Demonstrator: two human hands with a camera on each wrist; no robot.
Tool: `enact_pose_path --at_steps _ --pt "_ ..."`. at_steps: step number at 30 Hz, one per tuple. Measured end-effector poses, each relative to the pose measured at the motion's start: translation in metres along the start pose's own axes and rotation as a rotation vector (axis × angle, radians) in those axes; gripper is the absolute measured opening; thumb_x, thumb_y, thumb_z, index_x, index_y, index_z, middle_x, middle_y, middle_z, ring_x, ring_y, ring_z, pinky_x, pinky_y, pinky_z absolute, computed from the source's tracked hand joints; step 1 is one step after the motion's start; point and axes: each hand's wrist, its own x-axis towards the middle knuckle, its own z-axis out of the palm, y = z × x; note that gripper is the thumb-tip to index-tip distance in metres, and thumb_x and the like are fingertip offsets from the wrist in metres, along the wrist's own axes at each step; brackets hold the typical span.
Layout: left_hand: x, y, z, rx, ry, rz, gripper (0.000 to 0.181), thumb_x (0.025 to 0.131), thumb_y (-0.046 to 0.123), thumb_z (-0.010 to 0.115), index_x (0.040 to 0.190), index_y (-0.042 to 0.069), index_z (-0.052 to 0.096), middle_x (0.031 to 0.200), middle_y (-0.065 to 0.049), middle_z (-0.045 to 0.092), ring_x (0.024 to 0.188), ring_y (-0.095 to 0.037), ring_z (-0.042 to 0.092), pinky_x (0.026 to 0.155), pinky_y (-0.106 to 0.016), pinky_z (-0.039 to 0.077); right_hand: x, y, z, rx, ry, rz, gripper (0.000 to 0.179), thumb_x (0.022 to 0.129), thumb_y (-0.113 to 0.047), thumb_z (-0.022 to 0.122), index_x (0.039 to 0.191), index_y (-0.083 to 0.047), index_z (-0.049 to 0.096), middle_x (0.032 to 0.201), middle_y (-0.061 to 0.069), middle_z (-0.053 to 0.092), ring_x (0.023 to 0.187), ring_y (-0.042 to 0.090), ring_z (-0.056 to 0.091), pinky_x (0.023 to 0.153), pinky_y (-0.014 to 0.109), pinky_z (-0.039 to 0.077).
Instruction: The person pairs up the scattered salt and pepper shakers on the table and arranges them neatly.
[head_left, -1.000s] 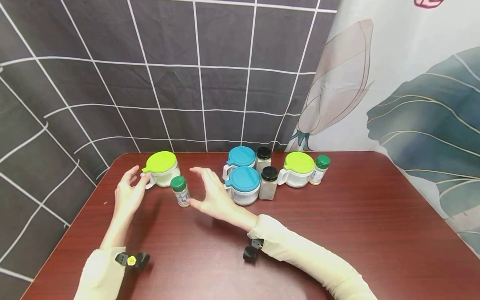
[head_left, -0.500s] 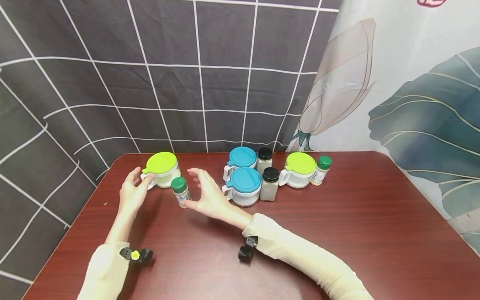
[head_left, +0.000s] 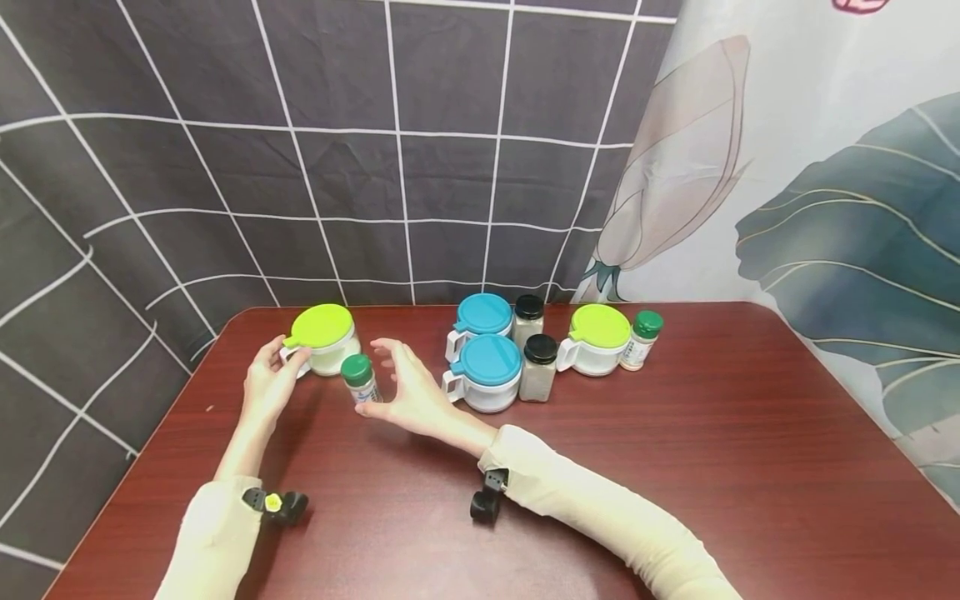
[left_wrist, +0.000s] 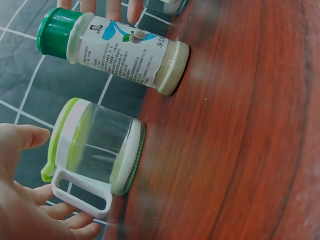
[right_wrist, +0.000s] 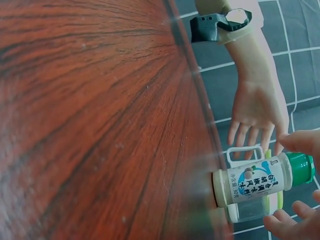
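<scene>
A clear condiment jar with a lime-green lid (head_left: pixel 322 325) and white handle stands at the table's back left. My left hand (head_left: pixel 269 383) is at its handle side; in the left wrist view the thumb is apart from the lid and the fingers reach behind the handle (left_wrist: pixel 82 192). Just in front of the jar stands a green-capped seasoning shaker (head_left: pixel 362 379), upright, with a printed label. Around it my right hand (head_left: pixel 416 396) spreads thumb and fingers on either side; whether the thumb touches it I cannot tell. The right wrist view shows the shaker (right_wrist: pixel 252 180) between them.
Right of my right hand are two blue-lidded jars (head_left: pixel 489 360), two black-capped spice bottles (head_left: pixel 537 371), another lime-lidded jar (head_left: pixel 600 327) and a second green-capped shaker (head_left: pixel 640 342). A grid-patterned curtain (head_left: pixel 450 175) hangs behind the wooden table (head_left: pixel 675 467).
My left hand has moved slightly right, up to the jar's handle. My right hand has shifted left, bringing its thumb in front of the shaker. The jars and bottles stay in place.
</scene>
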Motion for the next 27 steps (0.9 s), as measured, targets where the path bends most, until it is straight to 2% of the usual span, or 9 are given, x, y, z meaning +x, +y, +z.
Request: enact_pose_path --at_steps 3,6,13,15,17,20,22,27 --pt "0.000 0.000 0.002 0.012 0.002 -0.010 0.067 0.094 0.035 0.055 0.149 0.004 0.031 0.147 -0.020 0.043 0.134 -0.030 0.043 0.103 -0.029 0.039 0.000 0.000 0.001 -0.011 -0.004 -0.004 0.081 0.073 -0.020 0.083 0.139 -0.013 0.036 0.133 0.013 0.052 0.118 0.026 0.058 0.096 0.025 0.048" --pt "0.000 0.000 0.003 0.020 0.011 -0.002 0.064 0.094 0.033 0.056 0.146 0.003 0.035 0.143 -0.020 0.047 0.130 -0.028 0.047 0.089 -0.015 0.037 0.000 0.001 0.002 -0.026 -0.004 -0.022 0.080 0.074 -0.021 0.083 0.139 -0.012 0.036 0.132 0.014 0.052 0.117 0.026 0.059 0.095 0.025 0.048" --pt "0.004 -0.004 0.004 0.029 0.016 0.000 0.061 0.094 0.031 0.057 0.144 0.001 0.037 0.141 -0.021 0.049 0.127 -0.027 0.050 0.081 -0.009 0.036 0.002 0.002 0.004 -0.001 -0.022 -0.024 0.076 0.075 -0.018 0.082 0.137 -0.011 0.038 0.130 0.009 0.052 0.114 0.022 0.060 0.092 0.021 0.049" --pt "0.005 -0.006 0.003 0.039 0.028 0.001 0.058 0.094 0.028 0.056 0.142 0.000 0.040 0.139 -0.022 0.052 0.118 -0.019 0.055 0.077 -0.006 0.036 0.002 0.001 0.005 0.015 -0.030 -0.013 0.073 0.076 -0.016 0.081 0.136 -0.012 0.038 0.129 0.008 0.052 0.114 0.020 0.060 0.091 0.020 0.049" --pt "0.005 -0.009 0.002 0.048 0.034 0.002 0.056 0.095 0.026 0.056 0.141 -0.001 0.041 0.137 -0.023 0.053 0.102 -0.003 0.056 0.074 -0.004 0.036 0.003 0.000 0.006 0.017 -0.038 -0.005 0.071 0.077 -0.016 0.080 0.135 -0.013 0.038 0.129 0.007 0.052 0.114 0.018 0.060 0.090 0.019 0.049" --pt "0.006 -0.012 0.001 0.054 0.040 -0.001 0.054 0.095 0.024 0.055 0.140 -0.003 0.042 0.134 -0.025 0.054 0.079 0.015 0.046 0.071 -0.002 0.036 0.003 -0.001 0.006 0.013 -0.043 -0.005 0.069 0.079 -0.014 0.078 0.136 -0.012 0.039 0.127 0.008 0.053 0.113 0.018 0.060 0.090 0.018 0.049" --pt "0.006 -0.014 0.001 0.053 0.037 -0.004 0.054 0.096 0.025 0.054 0.140 -0.003 0.042 0.134 -0.026 0.054 0.072 0.019 0.040 0.069 -0.001 0.036 0.004 -0.001 0.007 -0.002 -0.045 -0.006 0.068 0.079 -0.013 0.077 0.136 -0.011 0.039 0.126 0.009 0.054 0.112 0.017 0.060 0.089 0.017 0.049" --pt "0.004 -0.014 0.001 0.055 0.038 -0.005 0.053 0.097 0.029 0.053 0.139 -0.003 0.044 0.132 -0.027 0.055 0.070 0.020 0.040 0.068 -0.002 0.036 0.005 0.000 0.010 -0.017 -0.049 -0.011 0.064 0.081 -0.010 0.075 0.135 -0.009 0.040 0.124 0.009 0.056 0.110 0.016 0.060 0.089 0.016 0.049"
